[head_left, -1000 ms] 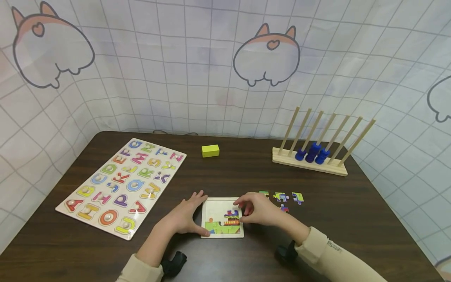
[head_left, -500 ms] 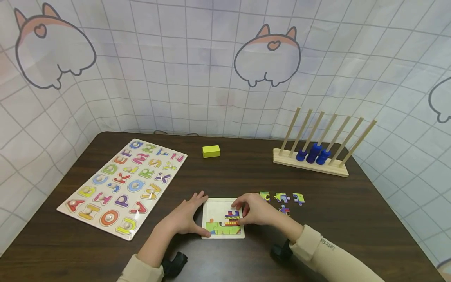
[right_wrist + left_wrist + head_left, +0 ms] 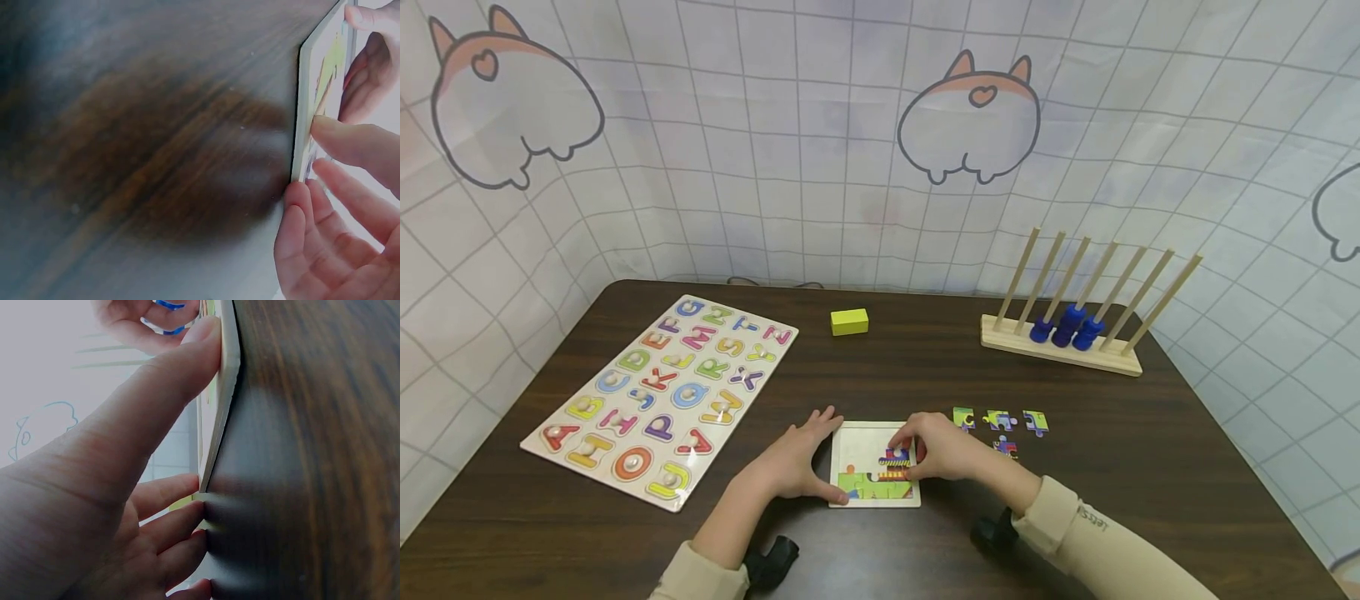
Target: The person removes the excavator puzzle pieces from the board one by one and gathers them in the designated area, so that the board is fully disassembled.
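Observation:
A small wooden puzzle tray [image 3: 860, 444] lies on the table, green pieces along its near side. My left hand [image 3: 795, 457] spans the tray's left side, thumb pressed on the near corner, fingers fairly straight at the far corner. In the left wrist view that thumb [image 3: 194, 359] lies on the rim. My right hand [image 3: 946, 447] bends over the right side, its index finger and thumb at either end of a purple and yellow puzzle piece [image 3: 893, 458] set in the tray. In the right wrist view the thumb [image 3: 340, 134] touches the tray's face; the piece is mostly hidden there.
Several loose puzzle pieces [image 3: 1000, 420] lie right of the tray. A letter board [image 3: 647, 400] takes up the left side. A yellow block [image 3: 849, 322] stands at the back, and a peg rack [image 3: 1060, 352] with blue beads stands at the back right.
My right index finger and thumb have shifted slightly left and closed in over the purple and yellow puzzle piece. The right forearm has moved a little left. My left hand stays in place.

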The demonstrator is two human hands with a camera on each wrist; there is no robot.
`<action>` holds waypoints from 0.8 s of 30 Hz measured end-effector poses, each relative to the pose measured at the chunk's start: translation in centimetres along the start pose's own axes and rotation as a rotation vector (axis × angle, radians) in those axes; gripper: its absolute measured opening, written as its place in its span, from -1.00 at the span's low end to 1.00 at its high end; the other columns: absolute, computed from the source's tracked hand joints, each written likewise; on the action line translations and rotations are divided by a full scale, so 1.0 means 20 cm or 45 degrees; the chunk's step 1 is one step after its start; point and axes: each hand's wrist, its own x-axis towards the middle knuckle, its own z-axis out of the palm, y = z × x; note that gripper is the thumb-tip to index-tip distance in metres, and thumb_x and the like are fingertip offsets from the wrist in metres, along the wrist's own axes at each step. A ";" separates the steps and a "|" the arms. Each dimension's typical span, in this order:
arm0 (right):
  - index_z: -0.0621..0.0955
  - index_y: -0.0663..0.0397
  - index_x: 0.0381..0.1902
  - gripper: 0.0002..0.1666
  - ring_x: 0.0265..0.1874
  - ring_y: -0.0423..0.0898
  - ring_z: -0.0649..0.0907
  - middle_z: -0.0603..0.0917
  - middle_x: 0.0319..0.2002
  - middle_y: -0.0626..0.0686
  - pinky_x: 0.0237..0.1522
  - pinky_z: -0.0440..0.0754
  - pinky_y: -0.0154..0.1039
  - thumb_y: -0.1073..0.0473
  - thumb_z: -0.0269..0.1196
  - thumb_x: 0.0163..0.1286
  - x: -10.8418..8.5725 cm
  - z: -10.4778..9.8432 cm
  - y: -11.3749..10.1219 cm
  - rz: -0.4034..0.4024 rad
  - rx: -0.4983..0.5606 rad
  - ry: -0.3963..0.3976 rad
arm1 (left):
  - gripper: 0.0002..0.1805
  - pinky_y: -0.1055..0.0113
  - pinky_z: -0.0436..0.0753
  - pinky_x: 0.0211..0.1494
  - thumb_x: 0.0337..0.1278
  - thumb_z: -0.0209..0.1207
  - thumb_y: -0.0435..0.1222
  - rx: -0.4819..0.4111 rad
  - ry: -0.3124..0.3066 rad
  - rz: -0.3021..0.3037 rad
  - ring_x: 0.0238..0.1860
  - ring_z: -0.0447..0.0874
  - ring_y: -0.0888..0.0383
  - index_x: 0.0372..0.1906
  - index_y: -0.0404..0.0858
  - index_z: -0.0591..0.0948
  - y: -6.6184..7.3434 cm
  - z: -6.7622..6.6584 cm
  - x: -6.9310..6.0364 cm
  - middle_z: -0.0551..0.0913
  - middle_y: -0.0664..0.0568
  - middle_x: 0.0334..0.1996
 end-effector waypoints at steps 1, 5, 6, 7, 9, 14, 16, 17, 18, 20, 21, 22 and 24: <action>0.67 0.19 -0.21 -0.65 -0.61 -0.20 0.41 0.50 -0.44 0.00 -0.60 0.43 -0.41 0.28 0.43 -0.03 0.00 0.00 0.00 -0.003 -0.003 -0.002 | 0.12 -0.10 0.00 0.34 -0.48 0.48 0.03 -0.001 0.000 -0.001 0.39 -0.06 -0.06 0.33 -0.28 0.24 0.00 0.00 0.00 0.10 -0.11 0.38; 0.67 0.18 -0.21 -0.66 -0.61 -0.20 0.41 0.49 -0.44 0.00 -0.60 0.44 -0.41 0.29 0.43 -0.03 0.00 0.00 0.01 0.003 0.008 -0.008 | 0.12 -0.11 0.00 0.34 -0.48 0.48 0.03 -0.002 0.002 -0.001 0.39 -0.06 -0.06 0.33 -0.28 0.25 0.00 0.00 0.00 0.10 -0.12 0.38; 0.67 0.17 -0.21 -0.66 -0.60 -0.19 0.41 0.49 -0.44 0.00 -0.59 0.44 -0.41 0.29 0.42 -0.02 0.01 0.00 0.01 0.009 0.013 -0.009 | 0.12 -0.11 0.00 0.34 -0.48 0.48 0.03 -0.002 0.002 0.000 0.39 -0.06 -0.06 0.33 -0.28 0.25 0.00 0.00 0.00 0.10 -0.12 0.38; 0.67 0.16 -0.21 -0.67 -0.60 -0.19 0.42 0.49 -0.43 0.00 -0.59 0.44 -0.40 0.29 0.42 -0.02 0.01 0.00 0.01 0.016 0.017 -0.009 | 0.12 -0.11 0.00 0.34 -0.48 0.48 0.03 -0.001 0.003 0.002 0.39 -0.06 -0.06 0.33 -0.28 0.25 0.00 0.00 0.00 0.10 -0.12 0.38; 0.67 0.15 -0.22 -0.67 -0.59 -0.17 0.42 0.49 -0.43 -0.01 -0.59 0.44 -0.39 0.30 0.42 -0.02 0.01 0.01 0.01 0.030 0.024 -0.009 | 0.12 -0.11 0.00 0.34 -0.48 0.49 0.03 -0.001 0.005 0.008 0.39 -0.06 -0.06 0.33 -0.29 0.25 0.00 0.00 0.00 0.11 -0.12 0.38; 0.66 0.11 -0.23 -0.67 -0.54 -0.15 0.43 0.48 -0.44 -0.03 -0.56 0.44 -0.37 0.31 0.42 -0.03 0.01 0.01 0.01 0.062 0.021 -0.008 | 0.12 -0.11 0.00 0.34 -0.48 0.49 0.03 -0.005 0.006 0.009 0.39 -0.05 -0.06 0.33 -0.29 0.25 0.00 0.00 0.00 0.11 -0.13 0.38; 0.65 0.10 -0.23 -0.67 -0.52 -0.14 0.43 0.48 -0.45 -0.04 -0.54 0.45 -0.36 0.31 0.43 -0.04 0.02 0.01 0.01 0.069 0.018 -0.008 | 0.12 -0.11 0.01 0.34 -0.48 0.49 0.03 -0.007 0.004 0.006 0.39 -0.05 -0.06 0.33 -0.29 0.25 0.00 0.00 0.00 0.11 -0.13 0.38; 0.65 0.10 -0.23 -0.66 -0.51 -0.14 0.43 0.48 -0.45 -0.04 -0.54 0.45 -0.36 0.30 0.43 -0.04 0.02 0.01 0.01 0.069 0.019 -0.006 | 0.12 -0.11 0.00 0.34 -0.48 0.49 0.03 -0.006 0.004 0.006 0.39 -0.05 -0.06 0.33 -0.29 0.25 0.00 0.00 0.00 0.11 -0.13 0.38; 0.65 0.11 -0.24 -0.66 -0.50 -0.14 0.44 0.48 -0.45 -0.04 -0.53 0.45 -0.35 0.30 0.43 -0.04 0.02 0.01 0.01 0.065 0.020 -0.005 | 0.12 -0.11 0.01 0.34 -0.48 0.49 0.03 -0.005 0.004 0.005 0.39 -0.06 -0.06 0.33 -0.29 0.25 0.00 0.00 0.00 0.10 -0.12 0.38; 0.65 0.12 -0.24 -0.66 -0.50 -0.14 0.44 0.48 -0.45 -0.04 -0.52 0.46 -0.35 0.30 0.44 -0.05 0.02 0.01 0.01 0.054 0.021 -0.001 | 0.12 -0.12 0.01 0.34 -0.48 0.48 0.03 -0.004 0.003 0.006 0.39 -0.05 -0.06 0.33 -0.29 0.25 0.00 0.00 0.00 0.11 -0.13 0.38; 0.65 0.12 -0.24 -0.67 -0.49 -0.14 0.44 0.48 -0.45 -0.04 -0.52 0.46 -0.35 0.30 0.44 -0.05 0.02 0.01 0.01 0.049 0.018 0.001 | 0.12 -0.12 0.01 0.34 -0.48 0.48 0.03 -0.004 0.002 0.006 0.39 -0.05 -0.06 0.33 -0.29 0.25 0.00 0.00 0.00 0.11 -0.13 0.38; 0.65 0.12 -0.25 -0.67 -0.49 -0.14 0.44 0.48 -0.45 -0.04 -0.51 0.46 -0.35 0.30 0.44 -0.05 0.02 0.01 0.01 0.043 0.017 0.004 | 0.12 -0.12 0.01 0.34 -0.48 0.48 0.03 -0.004 0.003 0.007 0.39 -0.05 -0.07 0.33 -0.29 0.25 0.00 0.00 0.00 0.11 -0.13 0.38; 0.65 0.12 -0.25 -0.67 -0.49 -0.14 0.45 0.49 -0.46 -0.04 -0.50 0.47 -0.35 0.30 0.44 -0.06 0.02 0.01 0.01 0.034 0.013 0.009 | 0.12 -0.12 0.01 0.34 -0.48 0.48 0.03 -0.003 0.002 0.006 0.39 -0.05 -0.07 0.33 -0.29 0.25 0.00 0.00 0.00 0.11 -0.13 0.38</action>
